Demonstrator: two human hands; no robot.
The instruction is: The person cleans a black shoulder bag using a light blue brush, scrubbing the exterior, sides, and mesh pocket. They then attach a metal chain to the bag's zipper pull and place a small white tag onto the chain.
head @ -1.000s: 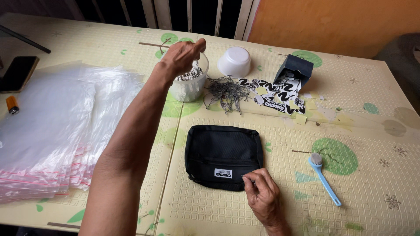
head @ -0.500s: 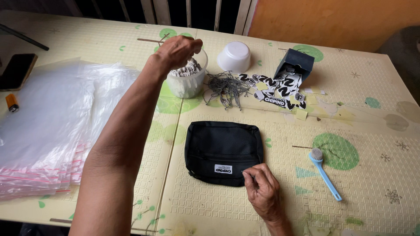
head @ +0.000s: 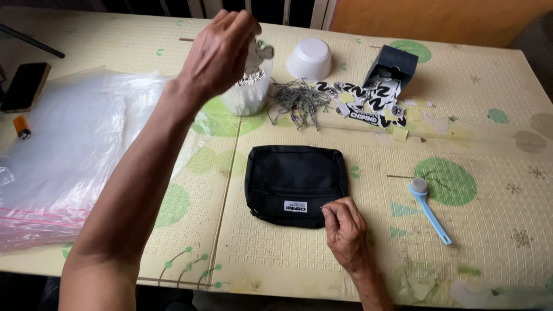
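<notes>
A black zip pouch (head: 294,181) with a small white label lies flat on the patterned mat. My right hand (head: 345,227) rests at its lower right corner, fingertips pinched on the edge. My left hand (head: 222,52) is raised above a clear plastic cup (head: 249,95) full of small tags, and it pinches one grey tag (head: 260,55) lifted out of the cup.
A heap of thin grey cords (head: 299,103) lies beside the cup. Behind it stand an upturned white bowl (head: 311,57) and a dark box (head: 391,66) spilling black-and-white stickers (head: 366,109). Clear bags (head: 63,155), a phone (head: 26,86), a lighter (head: 22,126) lie left; a blue brush (head: 429,210) right.
My left hand has come up out of the cup with a tag pinched in its fingers. The right hand has stayed on the pouch's corner.
</notes>
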